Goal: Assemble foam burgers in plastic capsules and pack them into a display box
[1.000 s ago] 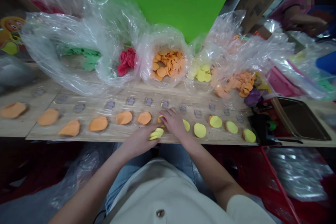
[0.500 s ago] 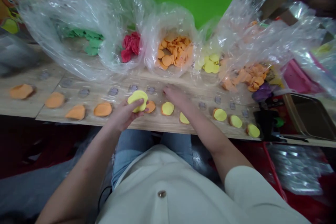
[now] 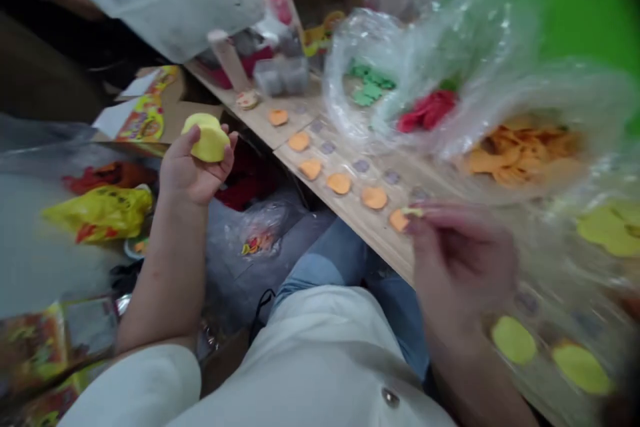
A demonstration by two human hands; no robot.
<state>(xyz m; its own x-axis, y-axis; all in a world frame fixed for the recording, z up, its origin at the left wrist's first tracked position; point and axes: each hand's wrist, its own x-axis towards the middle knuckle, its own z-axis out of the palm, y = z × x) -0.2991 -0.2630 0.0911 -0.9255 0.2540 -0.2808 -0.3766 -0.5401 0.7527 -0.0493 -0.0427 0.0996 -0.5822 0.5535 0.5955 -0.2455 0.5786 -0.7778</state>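
My left hand (image 3: 193, 170) is raised off to the left of the wooden board (image 3: 367, 227), closed round a stack of yellow foam discs (image 3: 207, 137). My right hand (image 3: 457, 257) is blurred by motion over the board's near edge; its fingertips pinch what looks like one yellow disc (image 3: 413, 211) just above an orange disc (image 3: 399, 220). A row of orange discs (image 3: 340, 183) runs along the board to the far left. Two yellow discs (image 3: 513, 339) lie on the board at the lower right.
Clear plastic bags stand behind the board with green pieces (image 3: 370, 82), red pieces (image 3: 427, 109), orange discs (image 3: 520, 150) and yellow discs (image 3: 610, 227). Printed packets (image 3: 103, 211) and bags lie on the floor at left. A clear tub (image 3: 185, 3) sits at the far end.
The view has swung left. My left hand carried the yellow stack away from the board to the left and up. My right hand pulled back from the board's far side to its near edge.
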